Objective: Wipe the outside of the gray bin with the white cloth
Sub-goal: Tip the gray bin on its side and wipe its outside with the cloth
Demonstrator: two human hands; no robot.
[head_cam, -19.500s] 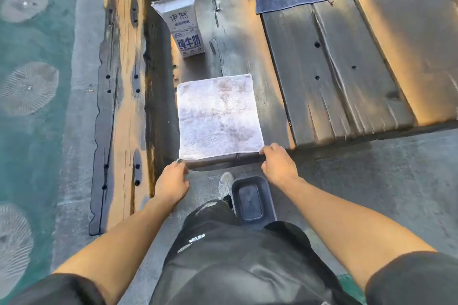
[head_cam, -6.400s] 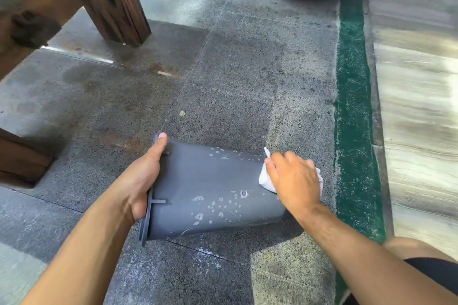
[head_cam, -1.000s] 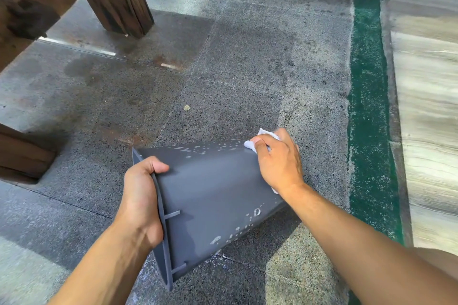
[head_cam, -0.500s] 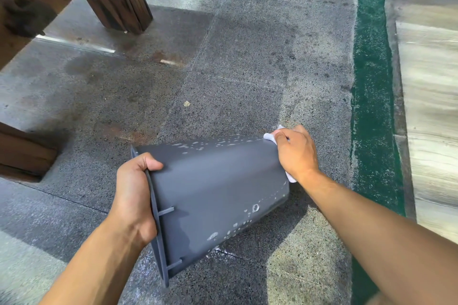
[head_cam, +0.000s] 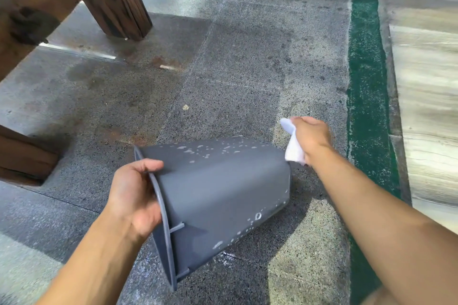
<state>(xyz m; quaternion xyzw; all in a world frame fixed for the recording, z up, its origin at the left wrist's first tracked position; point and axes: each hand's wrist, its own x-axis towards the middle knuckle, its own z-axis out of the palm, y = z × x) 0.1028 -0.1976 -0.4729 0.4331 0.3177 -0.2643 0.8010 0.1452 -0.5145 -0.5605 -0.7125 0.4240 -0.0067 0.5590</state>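
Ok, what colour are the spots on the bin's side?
Pale whitish flecks on the gray bin, seen in the head view.

Outdoor paved yard: granite paving (head_cam: 247, 57), wooden bench leg (head_cam: 116, 0).

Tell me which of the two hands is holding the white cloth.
The right hand grips the white cloth, beyond the gray bin's base; the left hand grips the gray bin at its rim.
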